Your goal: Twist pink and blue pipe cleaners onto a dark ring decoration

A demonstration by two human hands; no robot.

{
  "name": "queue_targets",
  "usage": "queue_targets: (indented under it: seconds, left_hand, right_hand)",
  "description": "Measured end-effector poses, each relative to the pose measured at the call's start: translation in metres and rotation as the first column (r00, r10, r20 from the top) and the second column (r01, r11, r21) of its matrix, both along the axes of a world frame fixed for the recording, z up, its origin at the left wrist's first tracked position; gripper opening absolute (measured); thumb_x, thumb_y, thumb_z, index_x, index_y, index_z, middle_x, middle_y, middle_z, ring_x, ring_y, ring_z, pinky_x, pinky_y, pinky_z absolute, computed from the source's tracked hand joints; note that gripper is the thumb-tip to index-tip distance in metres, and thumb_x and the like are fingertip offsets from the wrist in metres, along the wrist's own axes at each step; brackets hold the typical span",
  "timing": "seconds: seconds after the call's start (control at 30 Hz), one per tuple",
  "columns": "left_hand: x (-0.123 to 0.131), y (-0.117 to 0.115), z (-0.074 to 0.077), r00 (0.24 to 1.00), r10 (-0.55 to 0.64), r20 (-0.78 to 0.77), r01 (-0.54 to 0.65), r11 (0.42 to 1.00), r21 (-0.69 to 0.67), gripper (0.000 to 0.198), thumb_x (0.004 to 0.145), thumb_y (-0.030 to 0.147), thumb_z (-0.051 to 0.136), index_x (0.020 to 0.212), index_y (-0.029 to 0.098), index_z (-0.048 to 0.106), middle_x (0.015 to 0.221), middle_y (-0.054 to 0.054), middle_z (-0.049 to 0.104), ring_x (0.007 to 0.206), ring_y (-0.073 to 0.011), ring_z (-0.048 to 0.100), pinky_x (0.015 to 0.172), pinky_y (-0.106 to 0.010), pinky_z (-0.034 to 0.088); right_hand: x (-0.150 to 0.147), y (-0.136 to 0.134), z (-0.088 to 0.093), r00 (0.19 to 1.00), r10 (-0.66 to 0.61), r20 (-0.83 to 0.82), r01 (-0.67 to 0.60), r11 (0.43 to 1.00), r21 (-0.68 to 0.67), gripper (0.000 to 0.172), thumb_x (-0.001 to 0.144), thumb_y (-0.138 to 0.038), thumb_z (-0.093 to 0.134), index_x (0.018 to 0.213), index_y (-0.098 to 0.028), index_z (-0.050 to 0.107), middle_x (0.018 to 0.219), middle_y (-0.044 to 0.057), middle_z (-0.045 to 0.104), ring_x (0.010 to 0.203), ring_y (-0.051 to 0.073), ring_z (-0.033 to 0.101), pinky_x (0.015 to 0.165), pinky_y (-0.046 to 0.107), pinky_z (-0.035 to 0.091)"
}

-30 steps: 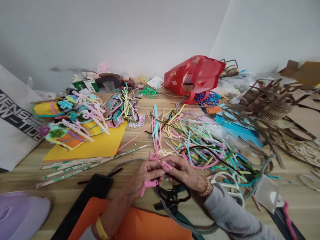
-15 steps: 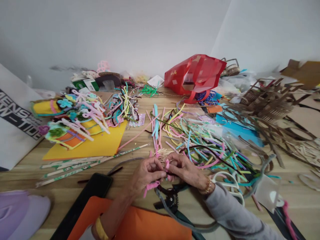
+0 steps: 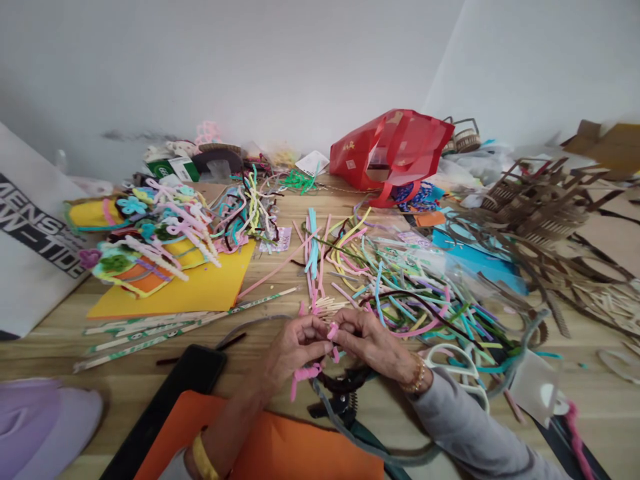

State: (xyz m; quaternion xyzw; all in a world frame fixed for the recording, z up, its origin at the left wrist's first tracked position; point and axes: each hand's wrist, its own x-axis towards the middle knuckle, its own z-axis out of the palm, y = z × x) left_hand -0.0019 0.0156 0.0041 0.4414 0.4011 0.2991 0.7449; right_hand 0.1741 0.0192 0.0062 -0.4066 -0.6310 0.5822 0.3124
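Note:
Both hands meet over the near middle of the table, fingertips almost touching. My left hand (image 3: 297,347) is closed in a pinch on a pink pipe cleaner (image 3: 305,374), whose bent fuzzy end sticks out below the palm. My right hand (image 3: 367,341) pinches a curled pink part of it between thumb and forefinger, close to the left fingertips. How the pink pieces join inside the fingers is hidden. Beneath the hands lie a black tool with a toothed wheel (image 3: 345,403) and a grey pipe cleaner (image 3: 333,417). Short wooden sticks (image 3: 327,305) lie just beyond the fingers.
Loose pipe cleaners (image 3: 420,287) spread to the right, near white-handled scissors (image 3: 453,360). Finished fuzzy pieces lie on yellow sheets (image 3: 220,277) at left. A red bag (image 3: 360,150) stands behind. A black phone-like slab (image 3: 195,373) and orange sheet (image 3: 280,447) lie near me.
The fingers have shifted slightly around the pink pipe cleaner, and its curled part has turned between them. Its lower end now hangs a little straighter. The view has moved very slightly.

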Motion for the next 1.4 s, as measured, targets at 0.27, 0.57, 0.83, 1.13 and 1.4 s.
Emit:
queue_targets:
  seconds: [0.27,0.57,0.83,1.13,1.4]
  left_hand:
    - [0.001,0.004,-0.004,0.999,0.031,0.018,-0.032,0.998,0.052,0.025,0.064,0.027,0.076,0.075,0.016,0.056,0.073,-0.002,0.063,0.066,-0.0135,0.059,0.056,-0.022,0.040]
    - [0.003,0.005,-0.011,0.996,0.075,0.056,-0.078,0.995,0.057,0.027,0.063,0.022,0.075,0.076,0.018,0.052,0.065,0.002,0.061,0.057,-0.0123,0.059,0.051,-0.021,0.038]
    - [0.002,0.004,-0.003,0.984,0.175,0.041,-0.176,0.984,0.021,0.026,0.063,0.022,0.075,0.078,0.019,0.053,0.070,0.002,0.062,0.060,-0.0114,0.057,0.054,-0.021,0.039]
    - [0.001,0.000,0.008,0.974,0.220,-0.052,-0.225,0.968,-0.112,0.025,0.067,0.027,0.073,0.089,0.024,0.062,0.085,-0.001,0.065,0.069,-0.0129,0.058,0.061,-0.024,0.045]
    - [0.001,0.006,-0.017,0.972,0.159,0.176,-0.169,0.985,0.046,0.030,0.069,0.011,0.063,0.096,0.022,0.069,0.097,-0.007,0.069,0.086,-0.0215,0.062,0.073,-0.030,0.049]
  right_hand:
    - [-0.002,0.001,0.003,0.997,0.023,-0.068,-0.027,0.998,-0.062,0.035,0.082,-0.050,0.056,0.075,-0.016,0.051,0.050,-0.007,0.042,0.042,0.006,0.030,0.040,0.020,0.019]
    - [0.000,0.001,0.000,0.997,0.029,-0.065,-0.035,0.995,-0.098,0.032,0.082,-0.046,0.059,0.081,-0.014,0.055,0.051,-0.006,0.047,0.042,0.005,0.034,0.040,0.018,0.023]
    - [0.005,0.006,-0.003,0.998,0.057,-0.009,-0.056,0.995,0.086,0.018,0.084,-0.032,0.059,0.088,-0.014,0.059,0.076,0.001,0.056,0.066,0.011,0.047,0.057,0.022,0.037]
    - [0.004,0.005,-0.009,0.997,-0.024,-0.071,0.017,0.994,-0.105,0.025,0.080,-0.039,0.063,0.086,-0.015,0.059,0.064,-0.003,0.050,0.049,0.007,0.041,0.044,0.018,0.035]
    - [0.010,0.014,-0.007,0.946,-0.252,-0.206,0.185,0.937,-0.296,0.030,0.074,-0.042,0.067,0.071,-0.015,0.056,0.052,-0.006,0.046,0.039,0.004,0.037,0.038,0.017,0.030]
